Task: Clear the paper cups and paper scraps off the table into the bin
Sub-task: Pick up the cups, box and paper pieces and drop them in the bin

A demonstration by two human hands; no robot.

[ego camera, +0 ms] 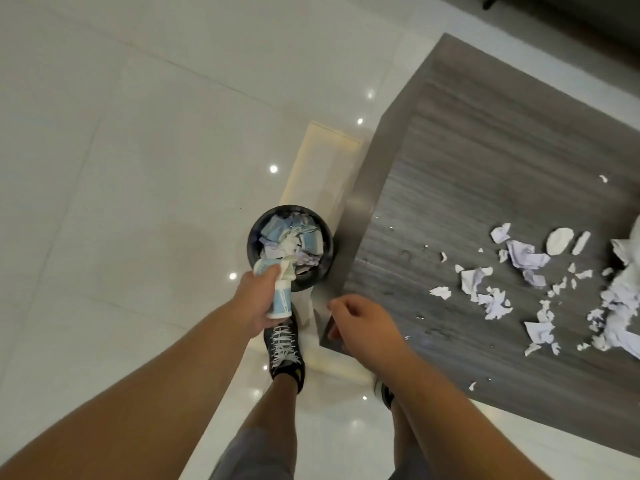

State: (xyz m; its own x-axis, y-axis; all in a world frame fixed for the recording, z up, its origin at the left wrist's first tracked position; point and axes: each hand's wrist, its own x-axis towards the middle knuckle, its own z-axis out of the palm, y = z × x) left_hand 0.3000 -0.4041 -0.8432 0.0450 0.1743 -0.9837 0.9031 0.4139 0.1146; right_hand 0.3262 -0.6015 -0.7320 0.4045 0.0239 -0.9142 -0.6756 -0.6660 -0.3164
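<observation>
My left hand (259,299) grips a pale blue and white paper cup (281,299), tipped with its mouth toward the near rim of the black round bin (254,233); crumpled paper pokes out of the cup. The bin stands on the floor beside the table's left corner and is filled with cups and crumpled paper (291,240). My right hand (360,323) hovers over the table's near left corner, fingers loosely curled, holding nothing. Several torn white paper scraps (485,285) lie on the grey wooden table (485,150), with a larger heap (623,306) at the right edge.
The floor is glossy white tile (121,150). My legs and dark laced shoes (284,344) stand between the bin and the table corner. A flat white disc, like a lid (559,240), lies among the scraps.
</observation>
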